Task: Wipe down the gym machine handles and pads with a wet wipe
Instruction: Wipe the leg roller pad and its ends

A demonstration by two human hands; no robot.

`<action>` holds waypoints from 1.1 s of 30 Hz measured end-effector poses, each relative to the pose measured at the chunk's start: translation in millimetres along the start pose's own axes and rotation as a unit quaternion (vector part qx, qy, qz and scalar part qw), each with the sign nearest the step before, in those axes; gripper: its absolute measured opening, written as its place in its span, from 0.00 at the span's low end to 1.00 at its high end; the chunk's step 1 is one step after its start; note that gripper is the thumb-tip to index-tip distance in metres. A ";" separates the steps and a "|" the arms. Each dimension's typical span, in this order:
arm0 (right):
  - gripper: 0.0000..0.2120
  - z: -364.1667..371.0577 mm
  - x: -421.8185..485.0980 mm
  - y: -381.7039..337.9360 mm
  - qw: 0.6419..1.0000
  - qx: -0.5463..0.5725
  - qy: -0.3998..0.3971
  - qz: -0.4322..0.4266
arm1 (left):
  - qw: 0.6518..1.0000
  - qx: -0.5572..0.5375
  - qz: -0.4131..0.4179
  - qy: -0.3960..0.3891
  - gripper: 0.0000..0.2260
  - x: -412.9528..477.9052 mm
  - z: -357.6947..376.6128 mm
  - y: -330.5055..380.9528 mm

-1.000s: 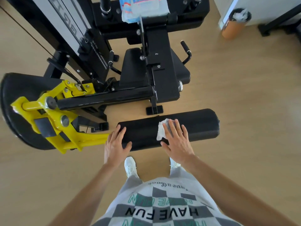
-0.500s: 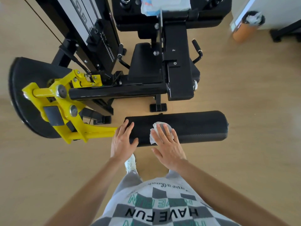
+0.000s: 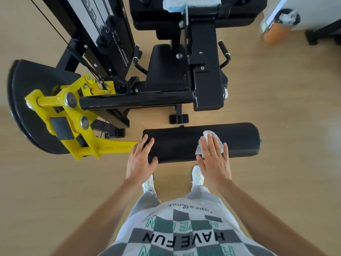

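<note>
A person's right hand point(image 3: 214, 161) is lying flat, fingers straight and grip apart, pressing a crumpled white wet wipe point(image 3: 199, 147) onto the top of a black cylindrical padded roller point(image 3: 177, 145), right of its middle. The left hand point(image 3: 140, 159) is resting over the roller's left end, grip apart, just beside the yellow metal lever arm point(image 3: 114, 145). Pale wooden floor point(image 3: 286, 126) is stretching beyond the roller's right end.

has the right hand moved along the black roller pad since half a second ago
Yes. The right hand and wipe slid along the pad toward its free end, away from the yellow arm.
</note>
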State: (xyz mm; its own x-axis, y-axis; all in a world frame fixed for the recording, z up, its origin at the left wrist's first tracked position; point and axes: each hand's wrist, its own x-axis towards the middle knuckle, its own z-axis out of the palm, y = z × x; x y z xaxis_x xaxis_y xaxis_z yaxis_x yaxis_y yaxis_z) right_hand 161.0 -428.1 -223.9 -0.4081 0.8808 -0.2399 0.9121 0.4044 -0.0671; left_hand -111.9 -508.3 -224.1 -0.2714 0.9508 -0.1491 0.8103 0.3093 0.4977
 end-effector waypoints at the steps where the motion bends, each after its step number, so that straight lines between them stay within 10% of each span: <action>1: 0.31 -0.2 -0.3 -0.6 1.000 0.008 0.000 0.008 | 1.000 -0.006 0.000 -0.002 0.30 -1.5 -0.8 0.8; 13: 0.35 3.0 27.3 -122.5 0.962 -0.028 -0.073 -0.263 | 0.941 -0.276 -0.192 0.026 0.28 2.6 -11.7 -2.6; 26: 0.26 -21.3 44.9 -36.9 0.996 0.035 0.006 -0.081 | 0.932 -0.302 -0.202 0.011 0.28 -21.2 -4.0 2.1; 33: 0.31 -17.1 55.0 -88.5 0.979 0.035 -0.036 -0.197 | 0.934 -0.287 -0.213 -0.003 0.28 -37.1 -8.3 0.9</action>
State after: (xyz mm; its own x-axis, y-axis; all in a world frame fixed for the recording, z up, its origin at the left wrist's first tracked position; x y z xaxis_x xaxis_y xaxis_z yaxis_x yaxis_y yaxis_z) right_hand 57.2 -411.2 -214.6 -0.7270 0.6394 -0.2503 0.6863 0.6887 -0.2339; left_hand -105.4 -543.4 -211.1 -0.5008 0.7442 -0.4420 0.2167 0.6022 0.7684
